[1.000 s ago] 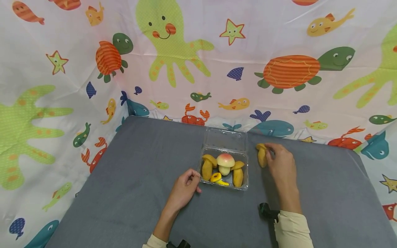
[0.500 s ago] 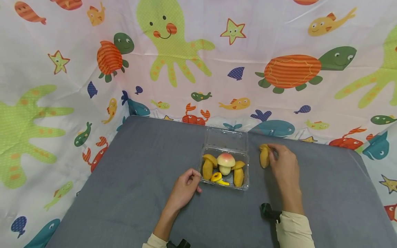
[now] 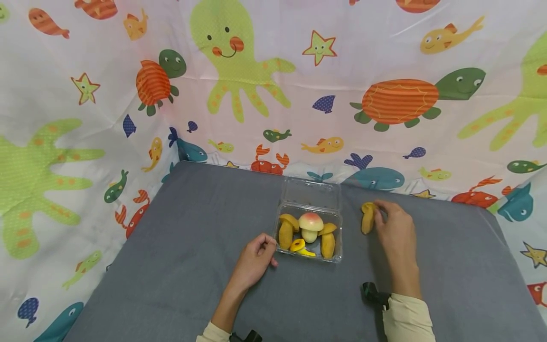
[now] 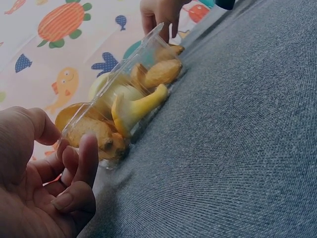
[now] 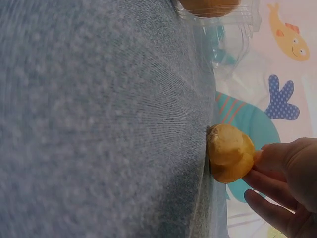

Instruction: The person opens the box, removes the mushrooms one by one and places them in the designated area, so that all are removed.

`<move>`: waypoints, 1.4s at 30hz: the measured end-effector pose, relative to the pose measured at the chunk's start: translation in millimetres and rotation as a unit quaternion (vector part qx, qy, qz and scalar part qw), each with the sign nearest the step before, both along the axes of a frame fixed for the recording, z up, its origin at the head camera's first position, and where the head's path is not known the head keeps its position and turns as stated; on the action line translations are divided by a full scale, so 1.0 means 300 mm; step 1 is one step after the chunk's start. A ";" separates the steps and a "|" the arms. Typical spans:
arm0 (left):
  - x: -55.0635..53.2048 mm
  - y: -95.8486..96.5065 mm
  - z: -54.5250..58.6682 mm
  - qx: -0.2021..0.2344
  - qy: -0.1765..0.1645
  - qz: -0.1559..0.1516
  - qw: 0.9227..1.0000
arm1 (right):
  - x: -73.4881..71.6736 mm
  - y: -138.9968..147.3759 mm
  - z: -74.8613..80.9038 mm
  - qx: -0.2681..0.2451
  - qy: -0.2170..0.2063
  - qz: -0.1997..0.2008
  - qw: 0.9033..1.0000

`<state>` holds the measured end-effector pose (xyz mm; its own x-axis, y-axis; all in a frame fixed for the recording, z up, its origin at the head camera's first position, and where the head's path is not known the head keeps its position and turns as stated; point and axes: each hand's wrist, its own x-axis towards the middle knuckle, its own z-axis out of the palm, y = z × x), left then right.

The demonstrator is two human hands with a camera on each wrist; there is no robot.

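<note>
The left hand (image 3: 253, 262) pinches the clear box (image 3: 315, 245) at its near left corner, finger and thumb together, presumably to steady it; four mushrooms (image 3: 310, 222) sit inside, just beyond those fingers. Well right of the box, the right hand (image 3: 398, 232) pinches a brown mushroom (image 3: 367, 223) lightly by its cap; whether its stalk touches the surface (image 3: 192, 247) is hard to tell. Farther off than the left fingers, the lid (image 3: 311, 194) leans folded back, seemingly to leave the box accessible. No brand or writing is readable.

This is a tabletop booth; what kind of room holds it cannot be told. A curtain (image 3: 376, 52) printed with sea animals (image 3: 399, 100) lines the far, left and right edges of a grey-covered table (image 3: 192, 213).
</note>
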<state>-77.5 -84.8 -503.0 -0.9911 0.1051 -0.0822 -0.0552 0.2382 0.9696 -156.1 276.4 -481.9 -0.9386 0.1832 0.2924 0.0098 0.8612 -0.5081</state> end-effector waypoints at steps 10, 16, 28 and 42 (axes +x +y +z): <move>-0.001 0.002 -0.003 0.009 0.001 0.005 1.000 | 0.018 -0.007 0.032 -0.014 0.002 -0.009 1.000; 0.000 0.004 0.001 -0.005 -0.004 0.001 1.000 | 0.023 -0.012 0.075 -0.034 0.021 -0.015 0.999; 0.002 0.006 -0.002 -0.001 -0.008 0.009 1.000 | 0.078 -0.012 0.204 -0.079 0.063 -0.048 0.994; -0.005 0.000 -0.006 -0.028 0.000 0.001 1.000 | 0.142 0.009 0.281 -0.096 0.096 -0.130 0.982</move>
<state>-79.1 -84.6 -504.9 -0.9913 0.0976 -0.0880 -0.0561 0.2916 0.9549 -113.5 279.2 -397.7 -0.7837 0.4781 0.3967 0.1038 0.7303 -0.6751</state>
